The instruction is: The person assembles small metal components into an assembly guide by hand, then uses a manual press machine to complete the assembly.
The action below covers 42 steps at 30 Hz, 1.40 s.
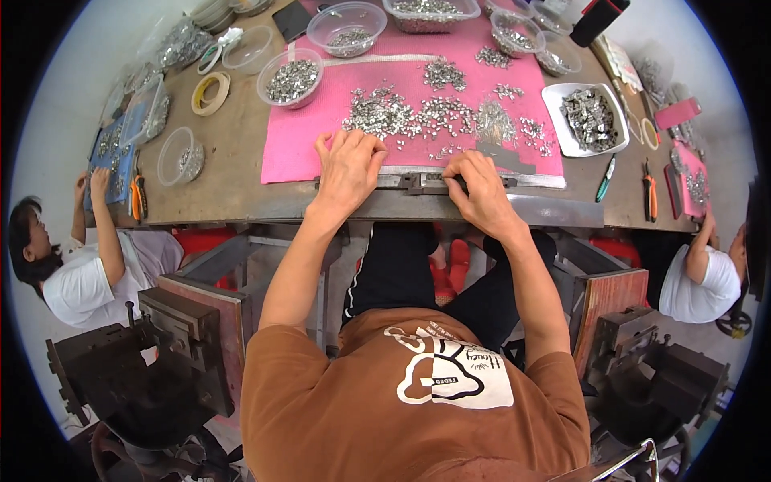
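A long metal bar fixture (413, 183) with a dark block near its middle lies along the front edge of a pink mat (289, 153). My left hand (351, 169) rests over the bar's left end, fingers curled down toward the mat; whatever its fingertips hold is hidden. Over the right part of the bar, my right hand (482, 191) is closed, thumb and index finger bent together at the metal; anything between them is too small to make out. Just beyond my hands lie a heap of small shiny metal pieces (379, 112) and a bundle of thin pins (495, 122).
A white tray of metal pieces (548, 112) stands right, a clear tub of pieces (293, 80) at the back left. Orange-handled pliers (649, 193), green-handled pliers (606, 178) and a tape roll (210, 94) lie on the table. Two people work at the sides.
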{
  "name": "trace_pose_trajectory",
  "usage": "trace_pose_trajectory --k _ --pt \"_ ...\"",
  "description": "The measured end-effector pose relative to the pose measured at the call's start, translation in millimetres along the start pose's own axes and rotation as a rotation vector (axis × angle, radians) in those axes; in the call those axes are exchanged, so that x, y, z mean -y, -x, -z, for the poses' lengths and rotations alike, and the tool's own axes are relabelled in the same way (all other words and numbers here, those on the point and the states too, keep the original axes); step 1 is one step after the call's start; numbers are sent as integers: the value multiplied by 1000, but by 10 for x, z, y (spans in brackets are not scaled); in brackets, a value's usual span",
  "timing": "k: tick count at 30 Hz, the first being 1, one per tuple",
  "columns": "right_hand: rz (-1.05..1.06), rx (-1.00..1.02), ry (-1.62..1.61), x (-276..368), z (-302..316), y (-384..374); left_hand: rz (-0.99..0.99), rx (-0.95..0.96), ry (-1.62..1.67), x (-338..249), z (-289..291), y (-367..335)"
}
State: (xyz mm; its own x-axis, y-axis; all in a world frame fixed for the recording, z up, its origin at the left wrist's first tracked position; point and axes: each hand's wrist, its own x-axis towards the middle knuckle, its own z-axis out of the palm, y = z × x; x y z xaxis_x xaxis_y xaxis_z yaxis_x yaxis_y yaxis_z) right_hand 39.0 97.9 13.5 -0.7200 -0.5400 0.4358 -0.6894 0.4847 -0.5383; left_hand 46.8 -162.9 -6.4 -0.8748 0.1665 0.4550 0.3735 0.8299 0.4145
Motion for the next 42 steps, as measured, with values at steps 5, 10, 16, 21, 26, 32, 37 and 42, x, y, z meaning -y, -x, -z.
trace_pose_trajectory --k 5,10,16,21,26,32,37,42 --pt "43 3 43 -21 -23 2 2 -8 -6 -5 -31 4" --pt "55 38 22 -56 15 -33 11 -18 5 -11 -8 9" --pt "97 -5 57 -85 -180 -389 7 -73 10 -13 -18 0" --pt "120 -71 141 -189 -477 -658 16 -77 11 -11 -43 0" --pt "119 -6 207 -221 -558 -674 8 -67 -23 -22 -50 -2" --pt "33 -45 111 -211 -228 -518 -20 -90 56 -349 -137 -28" --pt "-75 -29 -43 -155 91 -155 -152 -54 161 -618 -311 35" --pt "33 -49 28 -137 43 59 -184 -56 156 -666 -413 28"
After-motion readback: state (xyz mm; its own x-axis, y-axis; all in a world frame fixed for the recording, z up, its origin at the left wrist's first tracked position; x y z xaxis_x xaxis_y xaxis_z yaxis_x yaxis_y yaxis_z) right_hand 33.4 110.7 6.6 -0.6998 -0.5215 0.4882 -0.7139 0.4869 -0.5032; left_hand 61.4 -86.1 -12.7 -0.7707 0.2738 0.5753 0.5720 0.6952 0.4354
